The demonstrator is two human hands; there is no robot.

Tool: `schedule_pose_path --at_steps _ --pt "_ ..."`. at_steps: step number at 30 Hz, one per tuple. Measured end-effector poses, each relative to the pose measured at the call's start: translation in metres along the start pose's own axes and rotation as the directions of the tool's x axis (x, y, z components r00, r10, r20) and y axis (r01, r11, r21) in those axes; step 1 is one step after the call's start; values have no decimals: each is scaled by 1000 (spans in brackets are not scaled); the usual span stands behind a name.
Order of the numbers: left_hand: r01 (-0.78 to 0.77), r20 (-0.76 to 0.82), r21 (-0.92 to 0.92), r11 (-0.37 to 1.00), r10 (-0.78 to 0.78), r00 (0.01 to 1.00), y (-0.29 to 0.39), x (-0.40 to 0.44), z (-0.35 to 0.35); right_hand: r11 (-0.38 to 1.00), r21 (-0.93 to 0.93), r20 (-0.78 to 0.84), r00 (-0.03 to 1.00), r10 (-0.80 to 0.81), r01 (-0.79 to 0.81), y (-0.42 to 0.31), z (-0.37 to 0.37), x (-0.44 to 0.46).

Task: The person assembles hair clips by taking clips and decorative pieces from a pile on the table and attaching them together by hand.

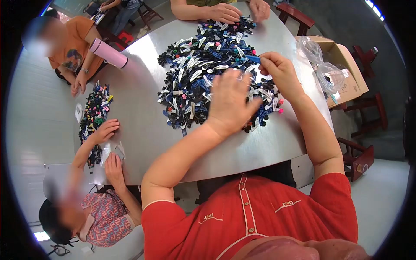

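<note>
A large heap of snap hair clips (190, 65), mostly white, black and dark blue, is spread over the metal table in front of me. My left hand (229, 104) is over the near right part of the heap, palm down with fingers spread and slightly blurred; whether it touches the clips I cannot tell. At the heap's right edge my right hand (279, 73) pinches a blue hair clip (252, 58) between thumb and fingers. Small pink pieces (281, 110) lie at the heap's right side.
Another person's hands (225, 14) are at the heap's far end. At left, a co-worker's hands (108, 130) are beside a smaller clip pile (93, 112). A pink tumbler (108, 53) lies near the table edge (225, 175). A cardboard box (346, 78) with plastic bags stands right.
</note>
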State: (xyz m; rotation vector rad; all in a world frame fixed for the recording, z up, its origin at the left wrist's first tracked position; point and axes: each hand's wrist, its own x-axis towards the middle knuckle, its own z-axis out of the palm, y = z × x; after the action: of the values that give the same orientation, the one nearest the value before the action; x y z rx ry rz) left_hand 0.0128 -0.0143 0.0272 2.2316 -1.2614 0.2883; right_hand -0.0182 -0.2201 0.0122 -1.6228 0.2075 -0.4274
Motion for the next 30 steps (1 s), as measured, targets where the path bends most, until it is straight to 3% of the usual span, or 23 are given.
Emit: schedule_pose_path --at_steps 4,5,7,13,15,17,21,24,27,29,30 --pt "-362 233 -24 932 358 904 27 -4 23 999 12 -97 995 -29 31 7 -1 3" --pt "-359 234 -16 933 353 906 28 -1 30 999 18 -92 995 -32 34 11 -4 6" --pt "-439 246 65 896 412 877 26 7 43 956 -251 -233 949 -210 150 20 -13 14" --pt "-423 284 81 903 386 878 16 32 57 990 -136 -349 933 -82 36 55 -36 33" --pt "-385 300 281 879 301 905 4 44 54 986 -156 -328 945 11 -66 64 -38 36" --pt "-327 177 357 875 280 943 -13 51 38 990 -141 -302 953 -17 -27 61 -28 35" --pt "-240 57 435 868 240 969 -44 56 10 994 -59 -176 981 78 -90 53 -7 20" --pt "-136 12 516 846 152 988 -73 45 -10 999 -19 26 999 34 -34 55 8 11" --pt "-14 -121 477 879 81 989 -99 19 -34 992 75 124 988 92 -102 42 21 1" --pt "190 -217 301 935 -127 968 -108 -2 -48 993 78 117 990 75 -84 42 25 -1" --pt "304 -225 323 896 -240 945 -114 -16 -50 984 136 57 993 106 -113 44 27 -2"
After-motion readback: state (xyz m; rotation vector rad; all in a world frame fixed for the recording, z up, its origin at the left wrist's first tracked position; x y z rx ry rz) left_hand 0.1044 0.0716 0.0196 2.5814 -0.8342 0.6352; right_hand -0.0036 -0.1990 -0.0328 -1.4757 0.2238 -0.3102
